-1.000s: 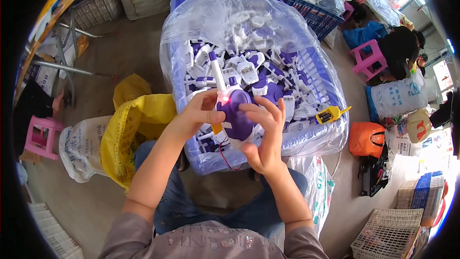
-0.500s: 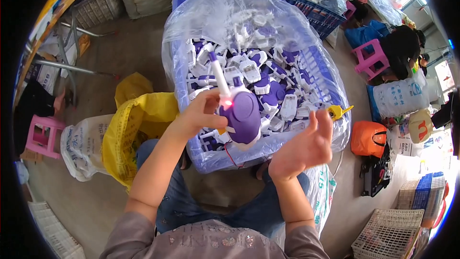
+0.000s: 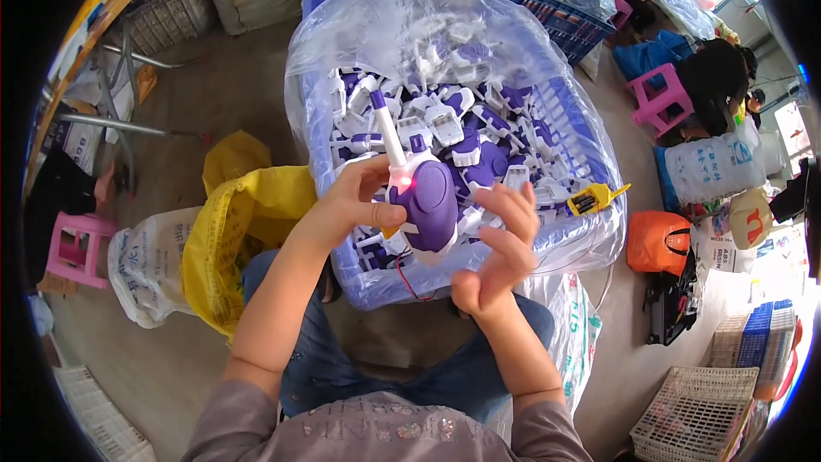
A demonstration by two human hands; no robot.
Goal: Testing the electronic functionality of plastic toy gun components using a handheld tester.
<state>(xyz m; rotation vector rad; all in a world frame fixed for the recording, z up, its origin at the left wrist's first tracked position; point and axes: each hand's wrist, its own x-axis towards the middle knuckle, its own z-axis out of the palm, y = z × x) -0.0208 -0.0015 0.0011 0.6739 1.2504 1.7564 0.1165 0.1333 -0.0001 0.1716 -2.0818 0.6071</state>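
My left hand (image 3: 363, 205) is closed around a purple and white toy walkie-talkie (image 3: 432, 205) with a round grille and a long antenna. A small red light glows at the base of that antenna. To its right, my right hand (image 3: 500, 248) is apart from it, with fingers loosely spread and curled and nothing in them. Beneath both hands stands a blue plastic crate (image 3: 321, 162) lined with clear film, full of similar purple and white toy pieces (image 3: 445, 124). A yellow battery holder (image 3: 590, 199) lies at the crate's right edge. A red wire (image 3: 404, 274) hangs below the held toy.
A yellow woven sack (image 3: 209, 239) and a white sack (image 3: 150, 265) stand at my left. To the right are an orange bag (image 3: 657, 242), a white basket (image 3: 693, 411) and a pink stool (image 3: 661, 101), with people seated farther back. Another blue crate (image 3: 564, 30) is behind.
My right hand has moved left and closer to the toy walkie-talkie, its fingers now bent, and the yellow battery holder shows more fully. My left hand keeps its hold, nearly unmoved.
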